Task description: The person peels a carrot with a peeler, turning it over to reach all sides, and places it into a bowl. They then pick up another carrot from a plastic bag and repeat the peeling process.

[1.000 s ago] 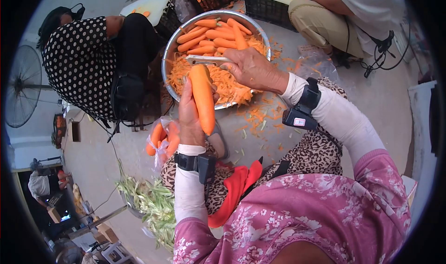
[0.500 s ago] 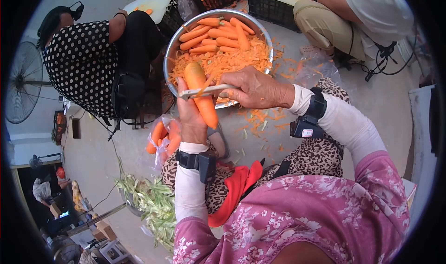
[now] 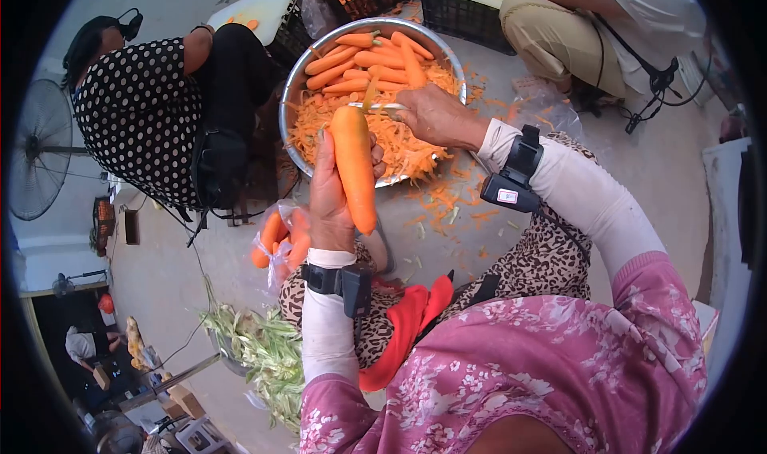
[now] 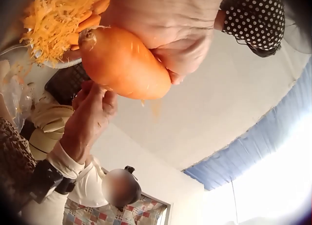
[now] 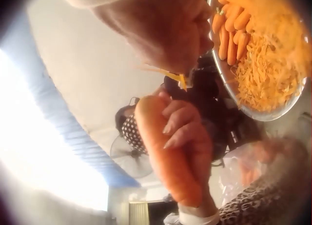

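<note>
A large carrot (image 3: pixel 354 170) is gripped in the left hand (image 3: pixel 329 198), thick end toward the basin; its curled fingers show on the carrot (image 5: pixel 165 149) in the right wrist view. The right hand (image 3: pixel 438 114) pinches a pale-handled peeler (image 3: pixel 383 105) just past the carrot's top end, with a strip of peel hanging at the blade. Beneath both hands is a metal basin (image 3: pixel 291 146) holding whole carrots (image 3: pixel 383 58) and a heap of orange peelings (image 3: pixel 403 146). In the left wrist view the right hand (image 4: pixel 92 115) appears behind the carrot (image 4: pixel 124 64).
A clear bag of carrots (image 3: pixel 281 242) lies by the left forearm, with a pile of green husks (image 3: pixel 268 358) below. Two people sit beyond the basin, left and right, near cutting boards (image 3: pixel 260 10) on black crates (image 3: pixel 459 24). Scraps litter the floor right of the basin.
Since half a second ago, the peeler and right hand have moved off the carrot's middle, up beyond its top end. The left hand keeps its grip, with the carrot tilted slightly more upright.
</note>
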`<state>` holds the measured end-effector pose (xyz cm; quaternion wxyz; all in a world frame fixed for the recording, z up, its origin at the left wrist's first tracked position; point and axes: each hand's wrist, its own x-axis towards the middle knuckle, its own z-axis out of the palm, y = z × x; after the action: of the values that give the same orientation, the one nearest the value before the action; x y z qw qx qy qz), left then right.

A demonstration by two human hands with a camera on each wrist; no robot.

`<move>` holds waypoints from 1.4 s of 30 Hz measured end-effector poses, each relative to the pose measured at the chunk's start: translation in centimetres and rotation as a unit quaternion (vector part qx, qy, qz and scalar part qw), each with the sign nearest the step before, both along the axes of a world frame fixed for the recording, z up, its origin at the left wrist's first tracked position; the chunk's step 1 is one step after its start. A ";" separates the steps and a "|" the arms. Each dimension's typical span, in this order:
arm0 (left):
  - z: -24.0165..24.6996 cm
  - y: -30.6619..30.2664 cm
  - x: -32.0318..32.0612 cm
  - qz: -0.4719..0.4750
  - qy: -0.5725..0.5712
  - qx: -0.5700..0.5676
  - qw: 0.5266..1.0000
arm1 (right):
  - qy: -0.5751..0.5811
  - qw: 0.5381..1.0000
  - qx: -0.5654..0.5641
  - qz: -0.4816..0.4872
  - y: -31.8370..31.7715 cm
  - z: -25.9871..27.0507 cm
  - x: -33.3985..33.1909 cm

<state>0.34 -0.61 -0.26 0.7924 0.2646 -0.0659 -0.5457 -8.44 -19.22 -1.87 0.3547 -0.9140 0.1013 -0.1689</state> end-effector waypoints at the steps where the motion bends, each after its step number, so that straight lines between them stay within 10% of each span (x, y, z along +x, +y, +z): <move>1: 0.1 0.1 0.0 -0.008 -0.002 -0.021 1.000 | 0.003 1.000 0.003 -0.008 0.0 -0.7 0.1; 18: -1.6 0.5 1.6 0.093 -0.029 0.030 0.995 | -0.097 0.968 0.079 0.219 4.1 3.2 -2.7; 24: 0.3 -0.4 0.1 0.166 0.001 0.169 0.971 | -0.068 0.987 0.048 0.134 3.1 1.7 -1.4; 26: -0.9 0.2 1.0 0.034 0.063 0.038 0.997 | -0.062 0.993 0.034 0.094 2.3 1.1 -0.5; 35: 0.4 0.0 0.0 0.036 -0.002 0.009 0.999 | -0.032 0.997 0.063 -0.024 0.7 0.3 0.3; 42: -0.8 0.4 1.0 0.123 -0.025 0.108 0.986 | -0.078 0.991 0.061 0.087 2.9 3.0 -1.5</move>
<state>1.31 -0.20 -1.10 0.8183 0.3685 0.0064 -0.4410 -9.95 -16.31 1.15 0.4296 -0.8802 0.0031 -0.2020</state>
